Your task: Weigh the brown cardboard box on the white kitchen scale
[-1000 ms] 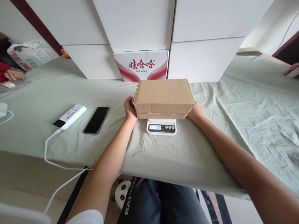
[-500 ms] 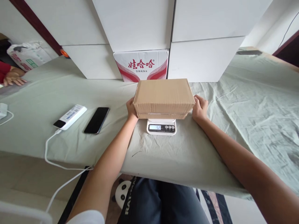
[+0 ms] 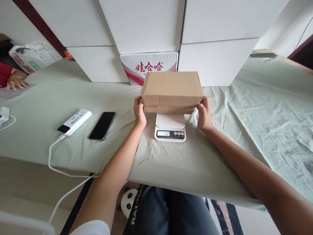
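Observation:
Between my two hands is a brown cardboard box, raised above a small white kitchen scale. My left hand grips the box's left end, and my right hand grips its right end near the lower edge. Fingers of both hands are partly hidden behind and under the box. Most of the scale's platform shows in front of the box. Its lit display reads what looks like 52.
White panels and a white-and-red carton stand behind the box. On the left lie a phone and a white power bank with a cable. Another person's hand rests at the far left of the green cloth.
The box has been lifted and moved away from me off the scale, baring its platform. Both hands have gone up with it. The display looks the same.

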The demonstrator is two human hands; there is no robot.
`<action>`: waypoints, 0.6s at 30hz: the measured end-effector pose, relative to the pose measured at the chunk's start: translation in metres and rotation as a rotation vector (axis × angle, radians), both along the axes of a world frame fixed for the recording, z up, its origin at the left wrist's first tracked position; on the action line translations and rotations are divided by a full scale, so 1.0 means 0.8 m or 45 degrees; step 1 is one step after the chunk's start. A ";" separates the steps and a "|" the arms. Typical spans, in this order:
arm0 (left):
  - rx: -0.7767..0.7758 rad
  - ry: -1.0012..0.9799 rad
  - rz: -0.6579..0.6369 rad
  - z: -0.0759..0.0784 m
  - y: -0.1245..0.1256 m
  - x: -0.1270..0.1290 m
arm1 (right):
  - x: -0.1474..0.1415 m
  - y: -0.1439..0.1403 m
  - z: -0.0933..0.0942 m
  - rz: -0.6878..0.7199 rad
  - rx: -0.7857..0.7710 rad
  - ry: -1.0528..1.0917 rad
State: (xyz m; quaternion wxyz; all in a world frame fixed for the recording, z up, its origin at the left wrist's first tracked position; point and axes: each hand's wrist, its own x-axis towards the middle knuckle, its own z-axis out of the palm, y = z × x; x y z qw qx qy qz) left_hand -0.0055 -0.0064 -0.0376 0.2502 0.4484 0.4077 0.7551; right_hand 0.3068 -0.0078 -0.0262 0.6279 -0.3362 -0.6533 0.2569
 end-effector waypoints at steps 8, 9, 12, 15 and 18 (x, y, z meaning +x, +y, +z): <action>-0.220 0.238 -0.367 -0.012 0.011 0.005 | 0.002 0.016 0.003 0.270 -0.158 0.035; -0.253 0.262 -0.403 -0.014 0.013 0.006 | 0.001 0.019 0.003 0.305 -0.179 0.027; -0.345 0.305 -0.456 -0.019 0.021 0.011 | 0.000 0.024 0.001 0.378 -0.262 -0.014; -0.402 0.313 -0.487 -0.022 0.026 0.012 | -0.001 0.027 -0.005 0.413 -0.391 -0.037; -0.433 0.329 -0.504 -0.021 0.027 0.011 | 0.001 0.029 -0.008 0.442 -0.501 -0.024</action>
